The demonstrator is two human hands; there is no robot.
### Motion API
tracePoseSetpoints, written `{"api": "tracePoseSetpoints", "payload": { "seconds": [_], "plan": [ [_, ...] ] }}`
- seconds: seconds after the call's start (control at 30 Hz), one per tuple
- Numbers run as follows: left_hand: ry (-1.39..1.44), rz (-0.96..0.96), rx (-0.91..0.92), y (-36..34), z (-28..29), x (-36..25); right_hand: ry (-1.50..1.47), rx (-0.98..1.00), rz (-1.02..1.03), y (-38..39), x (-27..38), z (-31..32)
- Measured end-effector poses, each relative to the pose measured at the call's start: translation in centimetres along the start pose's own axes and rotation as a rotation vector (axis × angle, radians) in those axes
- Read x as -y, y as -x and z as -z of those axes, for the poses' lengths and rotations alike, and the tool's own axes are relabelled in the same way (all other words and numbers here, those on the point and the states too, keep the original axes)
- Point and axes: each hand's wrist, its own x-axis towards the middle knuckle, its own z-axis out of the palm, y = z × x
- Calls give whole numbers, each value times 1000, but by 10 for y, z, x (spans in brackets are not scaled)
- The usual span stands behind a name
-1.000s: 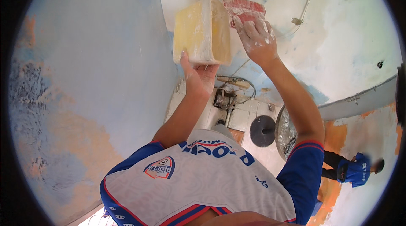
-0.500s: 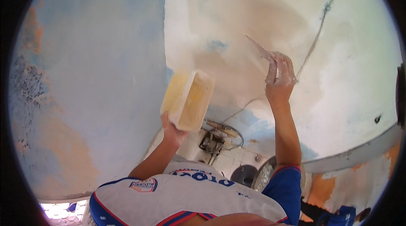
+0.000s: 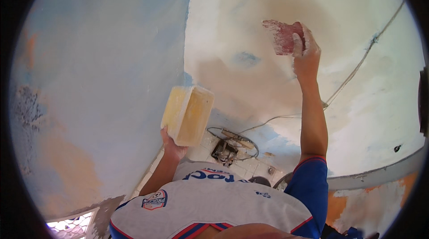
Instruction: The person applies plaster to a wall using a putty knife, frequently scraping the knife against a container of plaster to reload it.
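My left hand [image 3: 172,146] grips the lower end of a pale yellow rectangular container [image 3: 187,115], its open side showing a smeared, yellowish inside. My right hand [image 3: 306,50] is raised higher, fingers closed on a red, plaster-smeared flat scraper [image 3: 283,37]. The scraper is against or very close to the off-white, patchy wall [image 3: 241,20]; I cannot tell if it touches. To the left, a pale blue wall [image 3: 98,69] meets the white one along an uneven edge.
A cord [image 3: 357,68] crosses the white wall on the right. Below are coiled cable and a dark box [image 3: 225,152] by white tiles. At lower right are an orange-patched wall [image 3: 339,207] and part of another person in dark blue [image 3: 353,233]. A window [image 3: 69,225] shows at lower left.
The container has moved down and left from where it met the scraper. My right hand has carried the scraper up and right across the white wall, turning it flatter to my view since half a second ago.
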Motion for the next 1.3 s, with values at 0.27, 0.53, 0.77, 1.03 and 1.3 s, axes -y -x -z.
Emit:
{"api": "tracePoseSetpoints", "payload": {
  "seconds": [0.27,0.53,0.77,1.03,1.3],
  "plan": [
    [-1,34,7,-58,-9,-66,336,267,14,68,-16,-135],
    [-44,123,128,-88,-3,-122,679,315,262,80,-48,-223],
    [-139,100,56,-106,17,-144,582,369,143,78,-23,-220],
    [-132,114,-3,-105,20,-156,410,163,19,68,-13,-221],
    [-128,101,34,-107,26,-170,440,35,23,54,-10,-202]
  ]
}}
